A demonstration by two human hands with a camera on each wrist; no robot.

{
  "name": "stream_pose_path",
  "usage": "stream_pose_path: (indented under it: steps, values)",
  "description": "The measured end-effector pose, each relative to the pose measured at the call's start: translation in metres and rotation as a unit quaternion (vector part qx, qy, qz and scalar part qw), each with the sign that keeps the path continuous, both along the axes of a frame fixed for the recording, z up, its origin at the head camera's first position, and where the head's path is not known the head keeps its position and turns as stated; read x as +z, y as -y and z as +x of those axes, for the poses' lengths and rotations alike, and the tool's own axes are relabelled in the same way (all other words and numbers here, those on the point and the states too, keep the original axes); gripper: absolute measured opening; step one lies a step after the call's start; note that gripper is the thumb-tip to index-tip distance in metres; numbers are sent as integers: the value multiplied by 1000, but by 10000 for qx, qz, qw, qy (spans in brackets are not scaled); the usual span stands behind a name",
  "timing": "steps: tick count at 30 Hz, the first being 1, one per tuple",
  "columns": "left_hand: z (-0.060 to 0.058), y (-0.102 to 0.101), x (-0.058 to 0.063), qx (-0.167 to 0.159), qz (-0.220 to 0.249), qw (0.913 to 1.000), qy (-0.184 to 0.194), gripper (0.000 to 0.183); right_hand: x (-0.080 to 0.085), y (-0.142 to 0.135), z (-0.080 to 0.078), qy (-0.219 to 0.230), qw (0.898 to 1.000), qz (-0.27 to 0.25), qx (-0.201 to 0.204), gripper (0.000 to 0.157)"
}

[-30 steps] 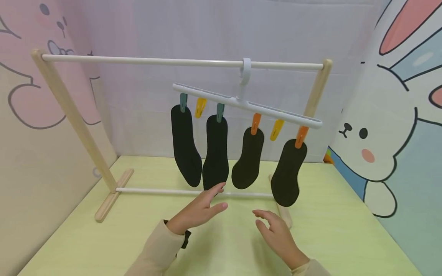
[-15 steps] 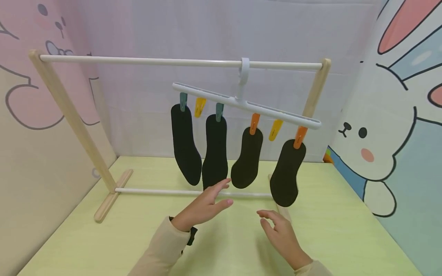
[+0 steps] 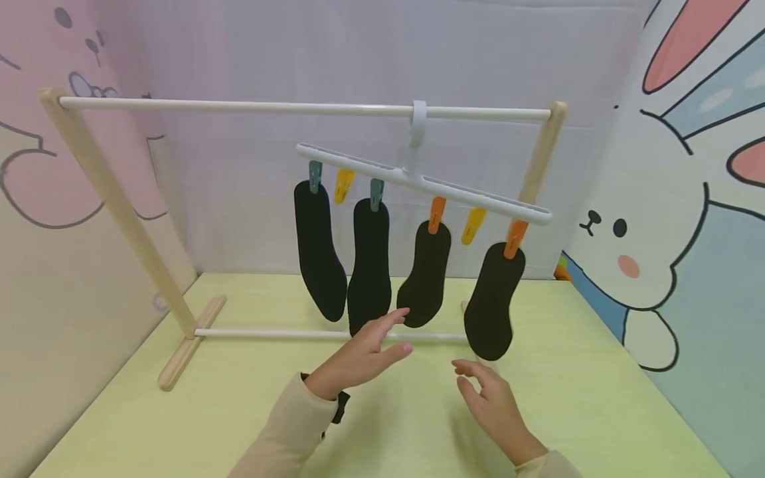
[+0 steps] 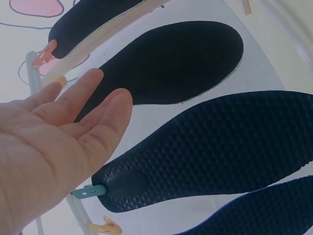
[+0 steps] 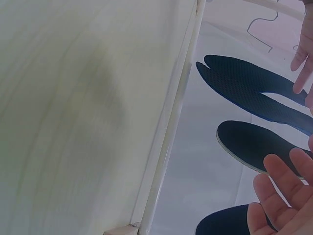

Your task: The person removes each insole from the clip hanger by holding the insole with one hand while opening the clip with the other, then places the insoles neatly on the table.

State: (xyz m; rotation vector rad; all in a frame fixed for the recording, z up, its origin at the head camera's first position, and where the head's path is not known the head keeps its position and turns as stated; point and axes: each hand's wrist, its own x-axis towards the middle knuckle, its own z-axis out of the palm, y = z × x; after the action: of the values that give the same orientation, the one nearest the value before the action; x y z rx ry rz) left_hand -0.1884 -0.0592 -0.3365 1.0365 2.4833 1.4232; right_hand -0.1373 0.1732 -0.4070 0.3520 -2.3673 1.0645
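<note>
Black insoles hang in a row from a white hanger (image 3: 394, 174): a far-left insole (image 3: 319, 259), a second insole (image 3: 369, 265), a third insole (image 3: 425, 272) and a far-right insole (image 3: 495, 302). Green clips (image 3: 375, 194) grip the left pair and orange clips (image 3: 437, 215) the right pair. My left hand (image 3: 361, 355) is held out in front of the second and third insoles, fingers extended and nothing in them. Lower right, my right hand (image 3: 493, 408) hovers over the table with relaxed, slightly bent fingers, holding nothing. In the left wrist view, one insole (image 4: 210, 147) shows a bumpy surface.
The hanger hooks over the top white bar of a wooden rack (image 3: 119, 199). Yellow clips (image 3: 473, 226) on the hanger hold nothing. A lower bar (image 3: 269, 333) spans the feet above a pale yellow table (image 3: 239, 425). Cartoon-printed walls (image 3: 711, 299) stand at both sides.
My left hand has drifted right, toward the third insole, and my right hand slightly right. The view has shifted a little. The insoles hang nearly as before.
</note>
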Motion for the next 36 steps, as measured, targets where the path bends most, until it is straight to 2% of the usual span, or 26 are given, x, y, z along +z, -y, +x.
stream_pose_path:
  steps: [4,9,15,21,26,33,36]
  values:
    - [0,-1,2,43,-44,10000,5,58,1,-5,0,98,9999,-22,-60,21]
    - [-3,-4,3,-109,-11,9999,-87,57,3,-12,2,250,9995,-129,-158,22]
    - [-4,-9,7,-232,47,9997,-59,56,3,-17,2,173,9995,-31,-271,21]
    - [-5,-11,9,-190,157,9997,5,57,1,-19,0,157,9991,-90,-378,20]
    - [-6,-16,10,-244,204,9994,106,56,0,-21,1,-23,9991,-137,-393,19]
    - [-10,-24,15,-460,428,9980,45,56,0,-29,-2,-792,9955,-86,-513,20]
    - [-10,-27,17,-506,472,9975,105,56,2,-34,-3,-932,9940,-94,-562,19]
